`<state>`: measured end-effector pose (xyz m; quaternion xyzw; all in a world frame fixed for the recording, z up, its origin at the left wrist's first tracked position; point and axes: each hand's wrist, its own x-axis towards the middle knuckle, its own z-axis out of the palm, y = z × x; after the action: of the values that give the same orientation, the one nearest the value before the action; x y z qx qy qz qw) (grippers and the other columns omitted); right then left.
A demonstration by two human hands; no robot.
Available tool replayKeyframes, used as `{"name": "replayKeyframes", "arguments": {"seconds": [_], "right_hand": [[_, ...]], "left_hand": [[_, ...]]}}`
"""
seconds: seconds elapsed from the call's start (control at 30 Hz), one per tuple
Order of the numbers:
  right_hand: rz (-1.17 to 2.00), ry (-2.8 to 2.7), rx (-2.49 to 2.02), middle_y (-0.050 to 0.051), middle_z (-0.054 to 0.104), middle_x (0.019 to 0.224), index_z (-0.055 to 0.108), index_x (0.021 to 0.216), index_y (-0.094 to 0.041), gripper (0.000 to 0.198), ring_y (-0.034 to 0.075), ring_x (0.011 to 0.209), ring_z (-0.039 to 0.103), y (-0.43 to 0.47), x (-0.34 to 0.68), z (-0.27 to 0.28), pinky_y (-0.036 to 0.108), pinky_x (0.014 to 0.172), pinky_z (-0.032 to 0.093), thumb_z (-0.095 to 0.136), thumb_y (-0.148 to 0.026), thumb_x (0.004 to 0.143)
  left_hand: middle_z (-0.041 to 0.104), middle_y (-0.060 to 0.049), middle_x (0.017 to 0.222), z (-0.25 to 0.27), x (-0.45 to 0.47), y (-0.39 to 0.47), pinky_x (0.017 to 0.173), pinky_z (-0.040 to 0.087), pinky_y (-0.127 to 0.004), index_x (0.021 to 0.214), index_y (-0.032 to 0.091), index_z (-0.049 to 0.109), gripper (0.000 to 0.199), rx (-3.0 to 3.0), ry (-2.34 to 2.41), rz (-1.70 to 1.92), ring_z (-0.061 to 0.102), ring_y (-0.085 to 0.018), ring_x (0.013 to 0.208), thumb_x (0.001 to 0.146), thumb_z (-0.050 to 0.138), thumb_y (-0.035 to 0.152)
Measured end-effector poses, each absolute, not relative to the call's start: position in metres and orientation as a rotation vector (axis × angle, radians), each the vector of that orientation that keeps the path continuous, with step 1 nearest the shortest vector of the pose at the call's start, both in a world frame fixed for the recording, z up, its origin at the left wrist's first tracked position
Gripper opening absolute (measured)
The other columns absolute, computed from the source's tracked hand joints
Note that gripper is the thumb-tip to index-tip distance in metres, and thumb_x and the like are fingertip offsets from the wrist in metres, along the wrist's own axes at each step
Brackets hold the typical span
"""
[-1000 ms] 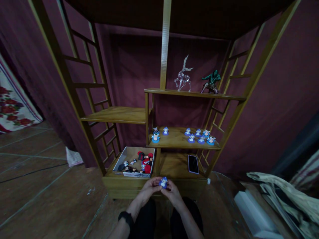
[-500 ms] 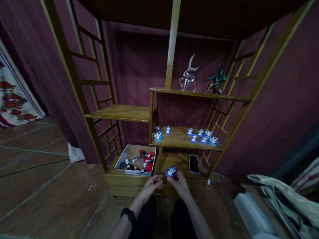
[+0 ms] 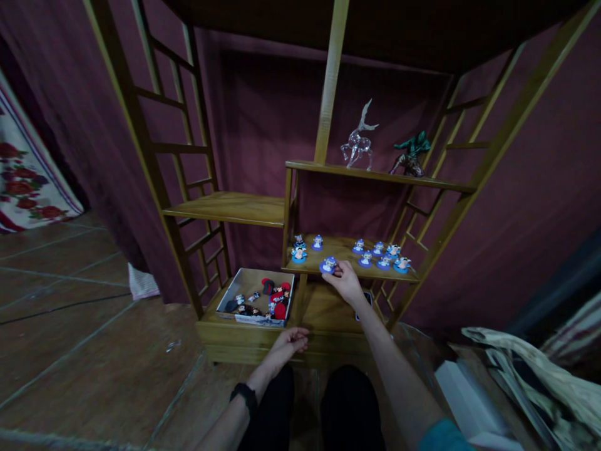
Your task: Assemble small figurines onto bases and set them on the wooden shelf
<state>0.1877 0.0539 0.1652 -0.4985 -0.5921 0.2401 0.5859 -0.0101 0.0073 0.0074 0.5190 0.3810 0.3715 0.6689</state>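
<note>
My right hand (image 3: 346, 282) pinches a small figurine (image 3: 328, 265) with a blue-purple top and a round purple base. It holds the figurine upright at the front edge of the middle right shelf (image 3: 335, 246); whether the base touches the wood I cannot tell. Similar figurines stand behind it: a purple-based figurine (image 3: 317, 242) at the back, a blue-based figurine (image 3: 298, 254) to the left, and a purple-based figurine (image 3: 365, 259) among several on the right. My left hand (image 3: 290, 341) hangs before the cabinet's lower front, fingers loosely bent, holding nothing.
An open cardboard box (image 3: 225, 305) with several small figures and red caps sits on the lower left shelf. A phone (image 3: 369, 305) lies partly behind my right forearm. On the upper shelf stand a clear deer (image 3: 358, 149) and a green figure (image 3: 413, 152). A wooden post (image 3: 331, 81) rises there.
My right hand has carried the figurine up and forward from the lower front to the middle shelf's edge. My left hand has stayed nearly in place.
</note>
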Motion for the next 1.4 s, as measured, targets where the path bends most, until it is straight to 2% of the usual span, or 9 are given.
{"name": "replayKeyframes", "arguments": {"seconds": [0.27, 0.57, 0.7, 1.17, 1.4], "right_hand": [[0.529, -1.509, -1.270, 0.002, 0.055, 0.086, 0.066, 0.084, -0.016, 0.033, 0.014, 0.073, 0.054, 0.099, 0.198, 0.184, 0.027, 0.072, 0.045, 0.070, -0.032, 0.055], [0.532, -1.746, -1.427, 0.002, 0.060, 0.083, 0.066, 0.080, -0.016, 0.029, 0.016, 0.076, 0.056, 0.133, 0.198, 0.191, 0.028, 0.074, 0.043, 0.069, -0.030, 0.055], [0.505, -1.815, -1.496, 0.002, 0.061, 0.088, 0.066, 0.082, -0.017, 0.030, 0.018, 0.081, 0.056, 0.139, 0.198, 0.189, 0.029, 0.077, 0.043, 0.070, -0.027, 0.054], [0.341, -1.819, -1.670, 0.005, 0.058, 0.093, 0.066, 0.087, -0.018, 0.034, 0.020, 0.086, 0.056, 0.132, 0.189, 0.187, 0.029, 0.077, 0.043, 0.065, -0.038, 0.059], [0.252, -1.804, -1.808, 0.008, 0.056, 0.098, 0.064, 0.098, -0.019, 0.048, 0.024, 0.095, 0.052, 0.131, 0.185, 0.186, 0.031, 0.082, 0.041, 0.064, -0.047, 0.059]], "left_hand": [[0.061, -0.003, 0.070, -0.002, -0.010, 0.010, 0.058, 0.041, -0.025, 0.090, 0.012, 0.061, 0.038, 1.167, 0.872, 0.832, 0.058, -0.013, 0.060, 0.061, 0.070, 0.035], [0.060, -0.003, 0.070, 0.002, -0.010, 0.008, 0.058, 0.041, -0.024, 0.090, 0.012, 0.060, 0.042, 1.176, 0.871, 0.807, 0.057, -0.011, 0.060, 0.060, 0.071, 0.038], [0.060, -0.003, 0.070, 0.004, -0.011, 0.008, 0.059, 0.041, -0.024, 0.089, 0.012, 0.060, 0.042, 1.173, 0.874, 0.803, 0.057, -0.012, 0.061, 0.059, 0.071, 0.039], [0.060, -0.002, 0.070, 0.005, -0.010, 0.006, 0.058, 0.041, -0.024, 0.090, 0.012, 0.059, 0.035, 1.191, 0.895, 0.805, 0.056, -0.011, 0.060, 0.063, 0.067, 0.033], [0.060, -0.002, 0.071, 0.008, -0.011, 0.003, 0.059, 0.040, -0.024, 0.091, 0.012, 0.059, 0.031, 1.211, 0.930, 0.795, 0.055, -0.011, 0.061, 0.065, 0.064, 0.029]]}}
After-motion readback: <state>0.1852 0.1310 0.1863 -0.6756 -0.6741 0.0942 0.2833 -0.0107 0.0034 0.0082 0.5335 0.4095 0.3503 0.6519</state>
